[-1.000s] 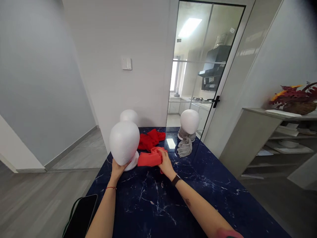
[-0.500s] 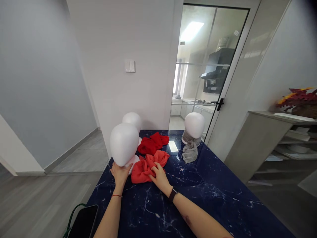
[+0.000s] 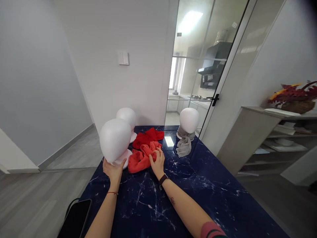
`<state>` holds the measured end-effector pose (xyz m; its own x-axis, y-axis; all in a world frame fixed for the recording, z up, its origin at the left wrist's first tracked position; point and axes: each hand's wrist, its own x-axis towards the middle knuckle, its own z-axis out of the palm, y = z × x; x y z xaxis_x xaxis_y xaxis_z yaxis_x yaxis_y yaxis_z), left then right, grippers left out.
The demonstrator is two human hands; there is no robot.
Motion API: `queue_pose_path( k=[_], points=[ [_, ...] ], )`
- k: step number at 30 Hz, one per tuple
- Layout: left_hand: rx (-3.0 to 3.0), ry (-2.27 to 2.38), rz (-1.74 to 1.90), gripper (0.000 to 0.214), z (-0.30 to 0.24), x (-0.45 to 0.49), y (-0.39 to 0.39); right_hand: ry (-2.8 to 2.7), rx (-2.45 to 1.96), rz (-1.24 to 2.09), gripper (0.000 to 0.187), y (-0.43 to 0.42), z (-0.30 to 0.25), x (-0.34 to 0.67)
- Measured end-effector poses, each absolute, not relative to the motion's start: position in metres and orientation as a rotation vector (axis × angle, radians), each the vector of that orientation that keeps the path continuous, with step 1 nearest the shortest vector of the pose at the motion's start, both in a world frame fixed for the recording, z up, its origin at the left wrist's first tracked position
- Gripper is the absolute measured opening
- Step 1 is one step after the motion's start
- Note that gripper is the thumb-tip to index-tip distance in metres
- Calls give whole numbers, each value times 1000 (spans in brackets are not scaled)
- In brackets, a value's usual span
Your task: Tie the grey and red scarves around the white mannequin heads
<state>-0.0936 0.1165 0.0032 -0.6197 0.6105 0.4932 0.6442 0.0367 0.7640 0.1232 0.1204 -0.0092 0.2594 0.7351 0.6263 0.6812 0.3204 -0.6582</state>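
Observation:
A white foam mannequin head (image 3: pixel 115 138) tilts to the left at the table's near left, its round base partly lifted. My left hand (image 3: pixel 112 171) is closed round its lower part, thumb towards the base. Beside that base lies a bunched coral-red scarf (image 3: pixel 138 161). On the scarf's right side, my right hand (image 3: pixel 158 162) curls its fingers into the cloth, thumb apart from the others. A darker red scarf (image 3: pixel 146 137) lies crumpled just behind. A second white mannequin head (image 3: pixel 126 116) stands behind the first, partly hidden by it.
On the dark blue marbled table (image 3: pixel 198 195), a third mannequin head (image 3: pixel 189 119) wears a grey scarf (image 3: pixel 183 147) at the far right. A black phone (image 3: pixel 75 219) lies at the near left. Beyond are a glass door (image 3: pixel 190 76) and a shelf unit (image 3: pixel 228 135).
My right hand has shifted to the scarf's right end and pushed that end inward. My left hand stays at the near mannequin head. The view has turned slightly right.

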Motion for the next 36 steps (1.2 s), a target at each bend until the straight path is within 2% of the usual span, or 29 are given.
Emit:
queue_pose_path(
  k=[2,5,8,10,14,19,23,30,36],
  points=[
    [-1198,-2155,-1738,88,3,-84,102,-1362,-1403,104,37,127,-11,127],
    [-1190,-1963,-1748,60,2,-68,82,-1398,-1407,250,44,133,-15,130],
    [-1701,-1736,-1669,38,2,-47,70,-1492,-1414,377,40,130,-14,129],
    [-2180,-1553,-1519,31,3,-32,66,-1499,-1427,379,36,125,-11,128],
    [-2801,-1289,-1103,45,2,-13,63,-1378,-1463,243,33,114,-8,130],
    [-2961,-1371,-753,45,-10,-15,66,-1260,-1533,144,30,114,-14,151],
    [-2920,-1494,-718,47,-15,-15,68,-1265,-1622,53,28,137,-9,205],
    [-2970,-1429,-741,56,-1,-9,63,-1185,-1955,-34,43,198,20,327],
    [-2964,-1435,-572,53,-5,-10,66,-1114,-2179,-8,39,228,18,367]
  ],
)
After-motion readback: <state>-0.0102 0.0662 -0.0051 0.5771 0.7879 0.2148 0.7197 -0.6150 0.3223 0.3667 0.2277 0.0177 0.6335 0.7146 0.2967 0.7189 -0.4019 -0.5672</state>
